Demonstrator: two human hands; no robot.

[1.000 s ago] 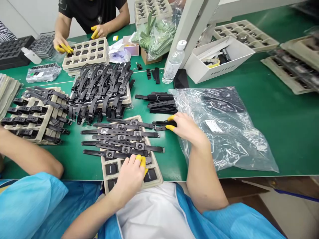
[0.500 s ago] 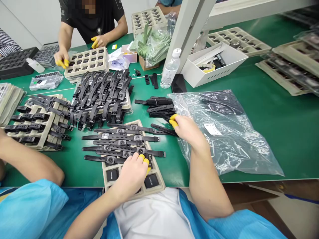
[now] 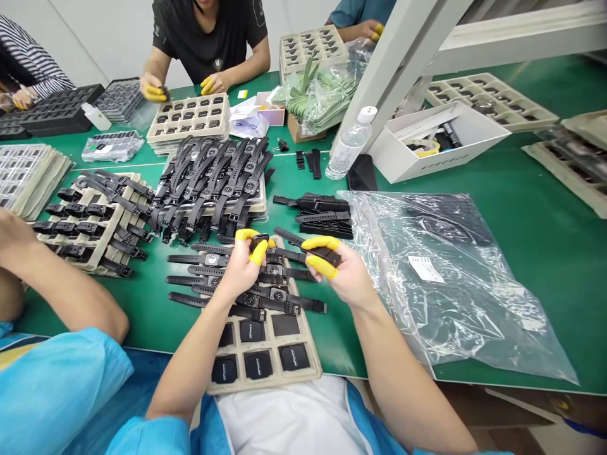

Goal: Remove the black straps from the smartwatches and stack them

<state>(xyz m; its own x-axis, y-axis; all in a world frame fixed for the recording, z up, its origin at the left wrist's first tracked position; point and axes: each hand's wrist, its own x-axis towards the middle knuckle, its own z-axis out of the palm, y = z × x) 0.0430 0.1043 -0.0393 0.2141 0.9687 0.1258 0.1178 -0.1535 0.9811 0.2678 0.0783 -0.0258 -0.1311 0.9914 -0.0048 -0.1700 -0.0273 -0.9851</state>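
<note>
My left hand, in yellow finger covers, pinches a small black watch case above the rows of watches. To its right, my right hand is closed on a black watch strap, also with yellow-covered fingers. Both hands are raised a little way apart over a beige tray. Strapped black watches lie across the tray's far part, backs up. Its near compartments hold dark square watch cases. Just beyond my right hand is a pile of loose black straps.
A clear plastic bag spreads at the right. Behind it stand a water bottle and a white box. Stacked watches and a loaded tray are at the left. A person's arm reaches in there; another person works opposite.
My left hand has lifted from the tray's near compartments with a watch case. My right hand has come back from the strap pile, holding a strap. The view has shifted slightly.
</note>
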